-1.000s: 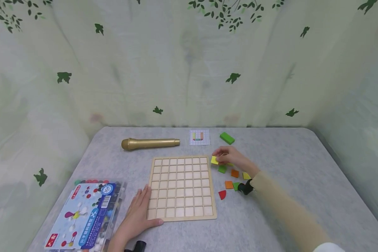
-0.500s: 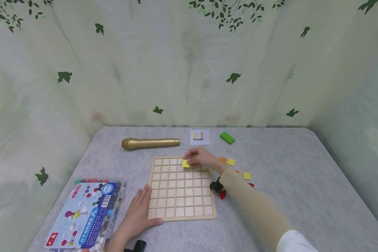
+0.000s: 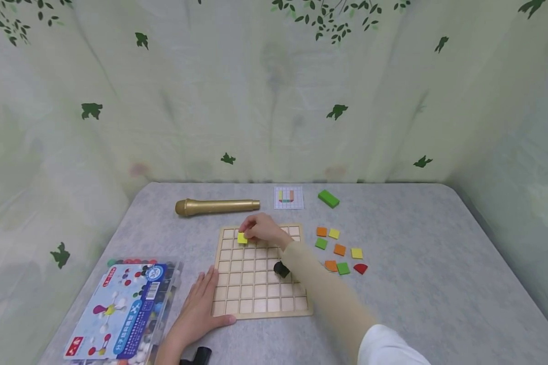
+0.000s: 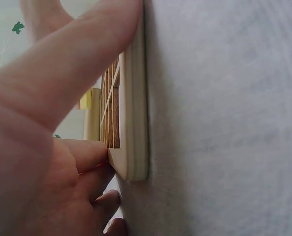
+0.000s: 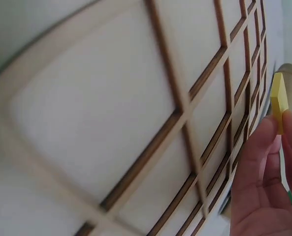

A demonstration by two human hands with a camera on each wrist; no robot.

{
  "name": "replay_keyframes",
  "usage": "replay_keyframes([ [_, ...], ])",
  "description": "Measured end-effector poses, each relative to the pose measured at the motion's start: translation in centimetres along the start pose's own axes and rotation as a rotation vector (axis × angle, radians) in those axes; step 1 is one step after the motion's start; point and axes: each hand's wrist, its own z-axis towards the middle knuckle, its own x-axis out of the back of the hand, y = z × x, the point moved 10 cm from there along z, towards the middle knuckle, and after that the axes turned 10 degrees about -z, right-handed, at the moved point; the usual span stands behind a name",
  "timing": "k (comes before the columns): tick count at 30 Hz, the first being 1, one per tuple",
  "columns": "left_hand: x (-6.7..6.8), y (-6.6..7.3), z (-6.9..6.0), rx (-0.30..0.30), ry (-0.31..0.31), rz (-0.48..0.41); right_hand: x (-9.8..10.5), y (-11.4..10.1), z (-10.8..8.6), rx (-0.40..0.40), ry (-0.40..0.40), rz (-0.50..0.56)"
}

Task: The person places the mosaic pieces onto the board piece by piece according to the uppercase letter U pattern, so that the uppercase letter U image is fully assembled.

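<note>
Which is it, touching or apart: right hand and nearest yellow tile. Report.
Touching: in the right wrist view, the right hand pinches the yellow tile, no gap.

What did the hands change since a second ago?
The right hand moved left, from beside the board to over its far-left part, carrying the yellow square it was already pinching; nothing was let go. The left hand stayed at the board's near-left corner.

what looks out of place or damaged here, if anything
Nothing looks damaged. The gold microphone lying beyond the grid board seems unrelated to it; the red wedge looks odd beside loose square tiles.
</note>
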Motion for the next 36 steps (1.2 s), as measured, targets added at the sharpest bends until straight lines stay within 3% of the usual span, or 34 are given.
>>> replay_keyframes([
  [12,0.0,-0.2,0.2,0.016,-0.016,-0.004,-0.9,-0.8,0.7,-0.05,0.064,-0.286],
  [28,-0.4,-0.4,0.4,0.014,-0.021,0.031,-1.2,-1.3,0.4,-0.013,0.057,-0.389],
  [31,-0.4,-0.4,0.4,0.021,-0.022,0.031,-1.2,-1.1,0.4,-0.017,0.047,-0.32],
  [36,-0.5,-0.6,0.4,0.033,-0.026,0.022,0.0,-0.2,0.0,-0.031,0.044,-0.019],
])
